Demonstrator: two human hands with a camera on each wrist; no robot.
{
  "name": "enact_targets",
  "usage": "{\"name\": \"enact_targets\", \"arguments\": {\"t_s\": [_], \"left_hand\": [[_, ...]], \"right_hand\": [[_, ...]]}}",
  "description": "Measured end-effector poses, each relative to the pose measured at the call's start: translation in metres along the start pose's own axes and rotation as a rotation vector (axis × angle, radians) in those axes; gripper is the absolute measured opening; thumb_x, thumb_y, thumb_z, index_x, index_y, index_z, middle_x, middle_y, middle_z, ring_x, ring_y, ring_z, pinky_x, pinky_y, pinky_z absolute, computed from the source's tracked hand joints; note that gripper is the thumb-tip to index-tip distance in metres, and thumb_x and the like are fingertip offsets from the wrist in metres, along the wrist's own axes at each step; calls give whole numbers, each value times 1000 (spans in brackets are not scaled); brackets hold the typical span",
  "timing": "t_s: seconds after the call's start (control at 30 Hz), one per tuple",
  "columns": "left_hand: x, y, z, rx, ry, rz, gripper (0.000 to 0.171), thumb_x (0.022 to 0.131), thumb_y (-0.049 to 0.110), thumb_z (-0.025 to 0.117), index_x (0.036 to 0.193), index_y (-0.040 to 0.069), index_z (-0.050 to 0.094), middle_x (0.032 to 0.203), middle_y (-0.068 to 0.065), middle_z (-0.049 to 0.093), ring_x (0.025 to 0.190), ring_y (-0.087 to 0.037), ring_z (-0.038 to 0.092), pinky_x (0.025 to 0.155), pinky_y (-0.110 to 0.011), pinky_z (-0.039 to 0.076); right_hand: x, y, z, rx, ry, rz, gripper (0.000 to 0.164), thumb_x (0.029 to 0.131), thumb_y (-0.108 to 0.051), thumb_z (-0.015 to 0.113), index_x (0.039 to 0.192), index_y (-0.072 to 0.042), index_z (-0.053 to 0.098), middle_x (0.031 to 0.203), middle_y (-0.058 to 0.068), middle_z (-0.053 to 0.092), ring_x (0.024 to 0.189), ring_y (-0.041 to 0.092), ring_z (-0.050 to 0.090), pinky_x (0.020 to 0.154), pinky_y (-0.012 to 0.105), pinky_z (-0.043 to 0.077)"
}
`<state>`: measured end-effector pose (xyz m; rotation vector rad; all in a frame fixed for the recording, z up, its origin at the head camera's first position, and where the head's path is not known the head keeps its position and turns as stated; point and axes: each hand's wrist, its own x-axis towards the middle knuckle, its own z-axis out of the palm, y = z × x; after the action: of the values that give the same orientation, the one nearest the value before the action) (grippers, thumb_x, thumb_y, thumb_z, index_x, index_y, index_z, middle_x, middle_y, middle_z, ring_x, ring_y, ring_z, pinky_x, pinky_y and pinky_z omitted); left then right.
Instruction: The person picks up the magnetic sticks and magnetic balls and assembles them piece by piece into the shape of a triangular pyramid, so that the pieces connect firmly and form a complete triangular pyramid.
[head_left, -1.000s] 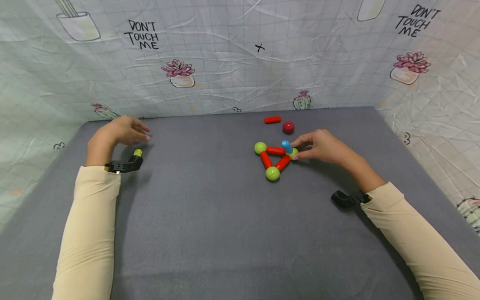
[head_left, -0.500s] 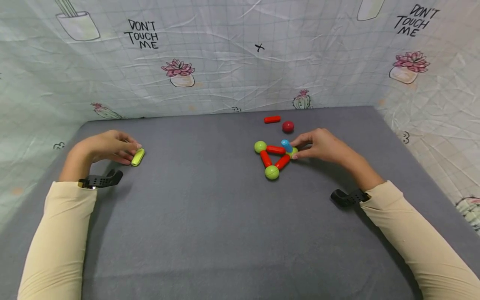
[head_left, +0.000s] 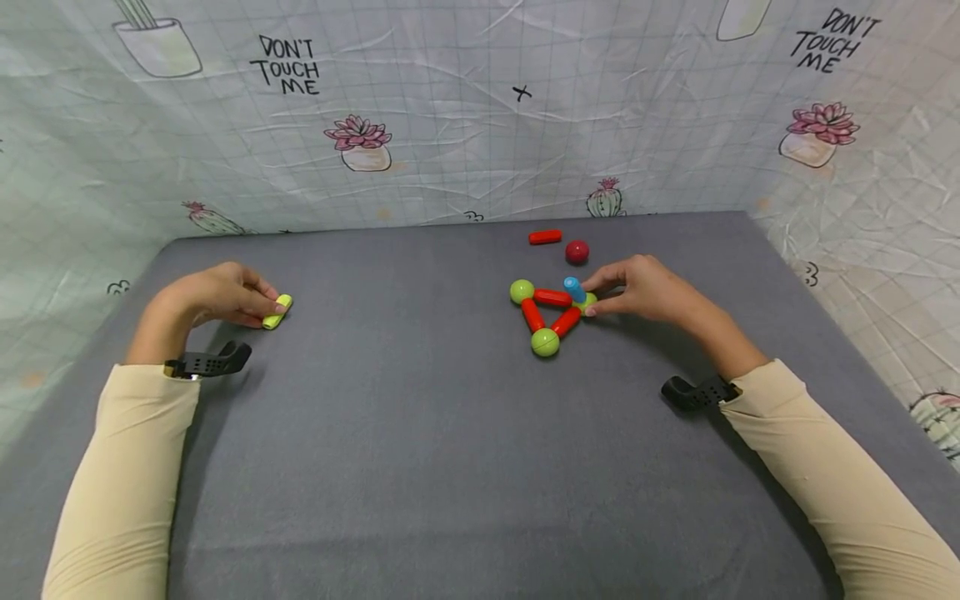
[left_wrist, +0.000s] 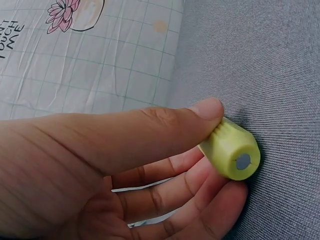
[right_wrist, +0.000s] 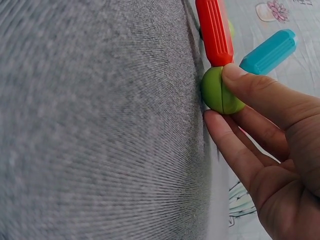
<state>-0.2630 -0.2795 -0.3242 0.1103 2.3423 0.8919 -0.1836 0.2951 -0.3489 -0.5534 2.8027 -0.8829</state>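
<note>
At the left of the table, my left hand [head_left: 228,293] pinches a yellow-green magnetic rod [head_left: 278,312] between thumb and fingers. The left wrist view shows a grey metal disc in the rod's [left_wrist: 235,152] end. My right hand [head_left: 647,287] holds a green ball [right_wrist: 215,90] at the right corner of a flat triangle, thumb on one side and fingers on the other. Red rods [head_left: 532,315] join this ball to two more green balls [head_left: 545,342]. A blue rod [head_left: 574,289] stands up at a tilt from the held ball.
Behind the triangle lie a loose red rod [head_left: 545,237] and a dark red ball [head_left: 577,252]. The grey table [head_left: 390,400] ends at a printed cloth backdrop [head_left: 450,125]. Black bands [head_left: 697,396] sit on both wrists.
My left hand has moved back toward me and left, and now pinches the yellow-green rod, which has turned slightly. The right hand stays on the green ball.
</note>
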Motion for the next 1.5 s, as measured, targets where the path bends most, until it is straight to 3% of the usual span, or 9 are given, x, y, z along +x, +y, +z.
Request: {"name": "enact_targets", "arguments": {"t_s": [0.5,1.5], "left_hand": [[3,11,5,94,17,42,44,96,16,71,126,-11,53,100,-4,64,88,-14,62,79,-32,59],[6,21,13,110,77,77,40,94,11,73,124,-11,58,100,-4,68,87,-12,62,78,-34,60]], "right_hand": [[0,2,1,19,0,13,33,86,-14,83,117,-4,76,114,13,75,108,29,71,75,22,55],[1,5,-1,42,-17,27,35,86,-14,84,118,-3,76,114,12,75,107,27,71,74,20,54]]}}
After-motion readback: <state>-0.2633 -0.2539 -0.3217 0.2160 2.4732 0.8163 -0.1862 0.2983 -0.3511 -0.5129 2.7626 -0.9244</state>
